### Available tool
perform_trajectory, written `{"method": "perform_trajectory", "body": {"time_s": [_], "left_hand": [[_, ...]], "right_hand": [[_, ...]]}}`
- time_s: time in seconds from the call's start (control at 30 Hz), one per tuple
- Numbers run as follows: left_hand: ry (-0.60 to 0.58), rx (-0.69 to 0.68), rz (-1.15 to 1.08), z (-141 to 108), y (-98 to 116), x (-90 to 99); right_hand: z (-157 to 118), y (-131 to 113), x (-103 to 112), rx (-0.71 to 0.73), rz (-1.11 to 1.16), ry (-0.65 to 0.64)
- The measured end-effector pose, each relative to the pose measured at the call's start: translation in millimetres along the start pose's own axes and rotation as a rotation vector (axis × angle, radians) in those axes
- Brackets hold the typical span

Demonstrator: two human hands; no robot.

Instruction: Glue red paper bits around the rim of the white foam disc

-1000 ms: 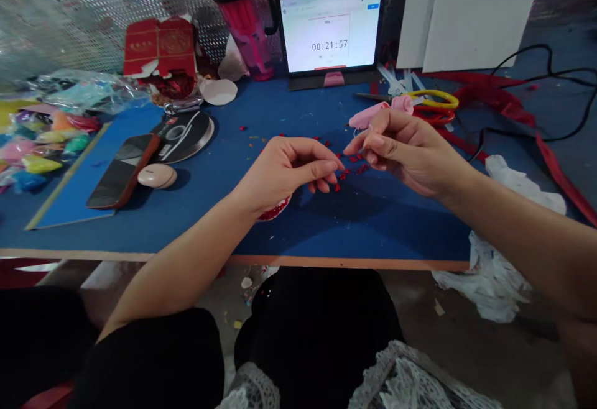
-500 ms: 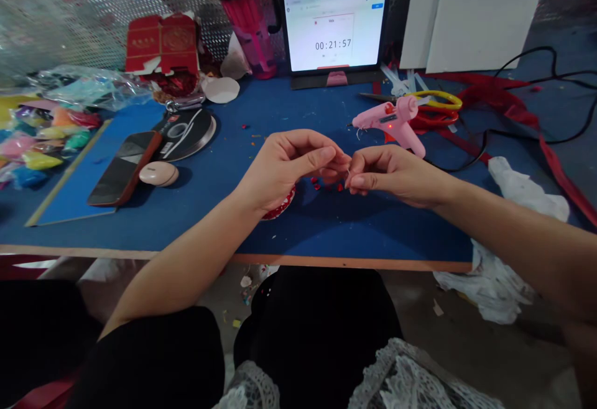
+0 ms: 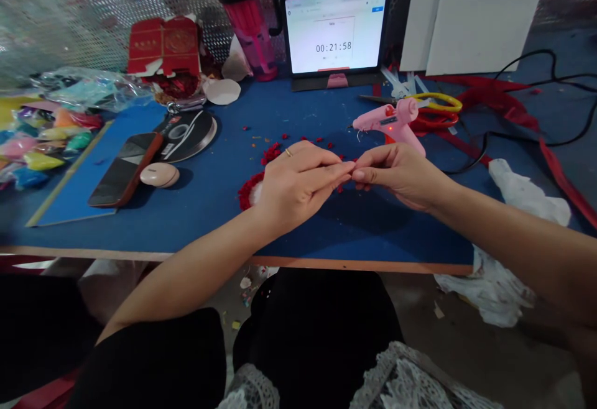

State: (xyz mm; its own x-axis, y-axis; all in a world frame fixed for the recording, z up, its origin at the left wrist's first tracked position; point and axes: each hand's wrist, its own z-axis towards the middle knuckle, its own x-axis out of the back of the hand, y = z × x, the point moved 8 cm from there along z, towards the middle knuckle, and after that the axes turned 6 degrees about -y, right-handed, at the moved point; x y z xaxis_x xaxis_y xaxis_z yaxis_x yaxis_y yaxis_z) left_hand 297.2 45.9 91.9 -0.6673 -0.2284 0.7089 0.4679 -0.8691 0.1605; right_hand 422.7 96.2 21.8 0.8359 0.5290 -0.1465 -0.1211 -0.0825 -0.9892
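My left hand [image 3: 296,188], with a ring on one finger, is closed, palm down, its fingertips meeting those of my right hand [image 3: 396,173]. The right hand is pinched at thumb and forefinger. Whatever lies between the fingertips is too small to make out. Partly under my left hand is a round piece with a red fluffy rim [image 3: 247,194] and a white middle. Small red bits [image 3: 330,145] lie on the blue table around the hands. A pink glue gun [image 3: 389,120] with a lit red light rests just behind my right hand.
Red and yellow scissors [image 3: 436,103], red ribbon [image 3: 513,107] and a black cable lie at the right. A tablet [image 3: 334,30] and pink bottle [image 3: 247,23] stand behind. At left are a phone [image 3: 125,170], a beige oval object [image 3: 159,174], a ribbon spool [image 3: 191,132] and colourful bags.
My left hand has turned palm down and lies flatter, its fingertips still at my right hand. More of the red-rimmed piece and red bits shows. My right hand has barely moved.
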Motion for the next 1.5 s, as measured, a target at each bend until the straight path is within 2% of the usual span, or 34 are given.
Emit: {"method": "perform_trajectory", "body": {"time_s": [0.2, 0.37, 0.5, 0.77, 0.87, 0.93, 1.03, 1.2, 1.37, 1.5], "left_hand": [[0.007, -0.061, 0.078, -2, 4, -4.4], [0.030, -0.128, 0.215, -3, 7, -6.7], [0.056, -0.146, 0.158, -4, 4, -5.2], [-0.037, 0.138, -0.030, 2, -20, -1.7], [-0.024, 0.247, -0.033, 2, -27, 3.2], [-0.010, 0.259, -0.029, 1, -27, 5.7], [-0.023, 0.160, -0.030, 0, -18, 3.1], [-0.027, 0.009, 0.048, -5, -7, -4.5], [0.049, -0.181, 0.203, -5, 4, -3.0], [0.046, -0.344, 0.317, -3, 16, -0.4]], "right_hand": [[-2, 7, 0, -0.035, 0.016, 0.052], [-4, 12, -8, -0.070, 0.025, 0.006], [-5, 13, -10, -0.116, 0.080, -0.012], [-5, 13, -16, -0.214, 0.170, -0.126], [-5, 12, -16, -0.216, 0.225, -0.148], [-5, 11, -15, -0.209, 0.268, -0.147], [-5, 9, -15, -0.181, 0.308, -0.154], [-6, 3, -23, -0.134, 0.346, -0.246], [-9, 3, -23, -0.167, 0.378, -0.241], [-11, 1, -24, -0.196, 0.395, -0.272]]}}
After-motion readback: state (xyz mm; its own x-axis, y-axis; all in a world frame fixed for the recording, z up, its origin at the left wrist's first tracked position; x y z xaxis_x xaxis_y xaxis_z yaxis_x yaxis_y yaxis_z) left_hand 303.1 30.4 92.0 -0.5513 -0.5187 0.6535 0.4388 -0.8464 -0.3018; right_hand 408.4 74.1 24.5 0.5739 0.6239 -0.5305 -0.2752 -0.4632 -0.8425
